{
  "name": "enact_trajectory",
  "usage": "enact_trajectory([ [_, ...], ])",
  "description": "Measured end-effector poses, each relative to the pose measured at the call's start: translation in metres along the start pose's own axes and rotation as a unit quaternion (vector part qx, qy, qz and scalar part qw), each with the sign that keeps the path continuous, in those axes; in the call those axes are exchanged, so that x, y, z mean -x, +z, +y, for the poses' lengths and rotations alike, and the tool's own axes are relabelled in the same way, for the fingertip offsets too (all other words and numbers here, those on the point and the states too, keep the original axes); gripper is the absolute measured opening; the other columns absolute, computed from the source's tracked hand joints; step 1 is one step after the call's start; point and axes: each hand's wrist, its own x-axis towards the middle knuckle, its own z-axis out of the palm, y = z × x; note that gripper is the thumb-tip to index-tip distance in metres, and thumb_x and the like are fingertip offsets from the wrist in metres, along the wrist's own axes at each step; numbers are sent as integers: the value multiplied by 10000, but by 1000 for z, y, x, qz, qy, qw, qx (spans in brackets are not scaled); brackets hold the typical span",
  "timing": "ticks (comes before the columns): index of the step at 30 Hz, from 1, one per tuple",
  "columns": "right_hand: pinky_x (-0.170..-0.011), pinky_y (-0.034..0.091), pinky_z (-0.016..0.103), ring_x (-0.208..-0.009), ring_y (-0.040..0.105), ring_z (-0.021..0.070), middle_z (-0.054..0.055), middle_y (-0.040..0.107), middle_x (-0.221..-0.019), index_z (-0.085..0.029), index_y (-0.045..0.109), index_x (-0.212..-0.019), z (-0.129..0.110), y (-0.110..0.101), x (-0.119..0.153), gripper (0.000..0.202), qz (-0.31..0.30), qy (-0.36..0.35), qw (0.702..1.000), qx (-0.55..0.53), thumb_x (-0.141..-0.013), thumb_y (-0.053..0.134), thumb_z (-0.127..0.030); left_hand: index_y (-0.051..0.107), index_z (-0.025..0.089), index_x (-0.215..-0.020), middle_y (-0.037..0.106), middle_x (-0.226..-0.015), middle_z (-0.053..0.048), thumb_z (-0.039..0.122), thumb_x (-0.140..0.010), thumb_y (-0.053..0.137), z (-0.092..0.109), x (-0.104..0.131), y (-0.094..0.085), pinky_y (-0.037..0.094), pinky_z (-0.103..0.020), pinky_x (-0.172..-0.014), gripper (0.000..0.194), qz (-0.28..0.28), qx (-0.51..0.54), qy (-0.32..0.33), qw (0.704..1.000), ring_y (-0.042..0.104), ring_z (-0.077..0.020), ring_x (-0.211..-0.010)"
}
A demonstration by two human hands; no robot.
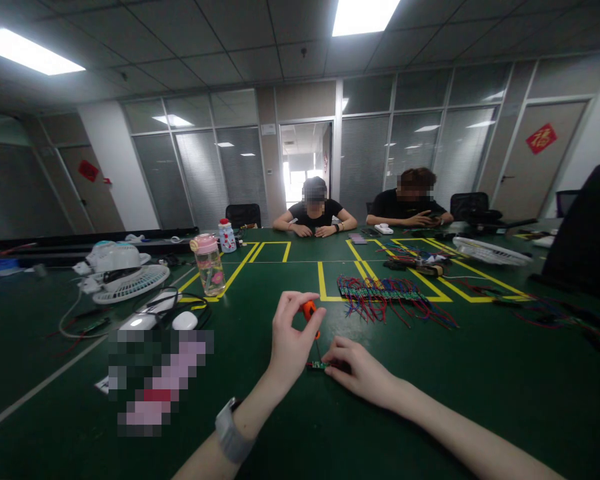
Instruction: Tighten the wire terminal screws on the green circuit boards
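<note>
Held upright in my left hand (294, 333) is a screwdriver (309, 309) with an orange handle, gripped between thumb and fingers. Its thin shaft points down at a small green circuit board (317, 365) on the table; whether the tip touches the board cannot be made out. My right hand (353, 365) pinches the right end of that board against the table top, its fingers curled. Short red wires seem to leave the board's left end. A grey watch sits on my left wrist.
Beyond my hands lies a row of wired circuit boards (380, 291). To the left are a pink-lidded bottle (209, 267), a white fan (133, 283), a white mouse (185, 321) and a power strip (150, 311). Two people sit across the green table (250, 317), which bears yellow tape lines.
</note>
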Motion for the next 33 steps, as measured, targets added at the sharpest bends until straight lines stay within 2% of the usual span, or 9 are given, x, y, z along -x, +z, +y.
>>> enact_trajectory([
  [5, -720, 466, 258, -824, 569, 175, 36, 576, -908, -174, 704, -927, 2, 0, 0, 139, 4, -5, 1000, 1, -851, 613, -102, 672, 243, -1132, 644, -1079, -48, 244, -954, 454, 0, 1, -1, 485, -306, -887, 282, -18, 52, -16, 998, 622, -179, -1015],
  [8, -713, 464, 258, -822, 569, 177, 36, 579, -901, -176, 703, -925, 2, 0, 0, 135, 2, -6, 1000, 4, -854, 612, -106, 685, 220, -1087, 665, -998, -48, 253, -927, 520, 0, 1, -1, 498, -312, -851, 232, -16, 48, -14, 999, 637, -185, -949],
  [11, -713, 465, 260, -822, 569, 179, 39, 581, -897, -171, 702, -919, 1, 0, 0, 131, 3, -6, 1000, 5, -853, 611, -104, 715, 222, -982, 607, -946, -40, 271, -851, 636, 0, 1, -1, 501, -315, -824, 161, 12, 1, -1, 1000, 614, -187, -905],
  [17, -721, 466, 262, -833, 569, 182, 39, 579, -907, -177, 701, -924, 1, 0, 0, 130, 3, -9, 1000, 5, -858, 609, -115, 654, 247, -1181, 596, -1240, -77, 258, -943, 469, -4, 1, 1, 458, -383, -984, 302, -7, 49, -18, 999, 572, -216, -1155],
  [20, -727, 467, 265, -833, 568, 182, 40, 579, -913, -177, 700, -936, 1, 0, 1, 133, 1, -7, 1000, 5, -861, 607, -118, 643, 220, -1180, 663, -1116, -82, 265, -947, 477, -4, 1, 1, 498, -360, -909, 290, -21, 66, -25, 997, 632, -207, -1038],
  [23, -724, 468, 264, -827, 565, 180, 40, 577, -916, -177, 701, -942, 0, 0, 1, 134, 1, -4, 1000, 5, -859, 612, -121, 692, 223, -1046, 634, -960, -50, 277, -881, 593, -2, 1, 0, 509, -335, -838, 199, -4, 13, -9, 1000, 627, -197, -925],
  [26, -722, 468, 262, -828, 564, 180, 40, 576, -916, -175, 705, -937, -2, -1, 1, 129, 1, -3, 1000, 3, -856, 619, -122, 708, 244, -1030, 578, -1040, -55, 281, -844, 635, -1, 1, 0, 493, -345, -881, 202, 7, -22, -2, 1000, 599, -205, -988],
  [29, -711, 466, 259, -810, 564, 176, 39, 579, -911, -175, 704, -934, -3, -2, 1, 138, -1, 2, 1000, -1, -854, 613, -109, 655, 251, -1171, 588, -1172, -78, 262, -930, 498, -1, 1, 0, 492, -343, -903, 288, -25, 36, -20, 999, 607, -206, -1055],
  [33, -718, 466, 261, -808, 563, 175, 36, 579, -909, -178, 701, -927, -3, -2, 1, 142, 1, 1, 1000, -4, -850, 611, -100, 634, 219, -1181, 659, -1015, -68, 260, -934, 504, 0, 2, 2, 523, -312, -788, 282, -64, 61, -18, 996, 653, -186, -883],
])
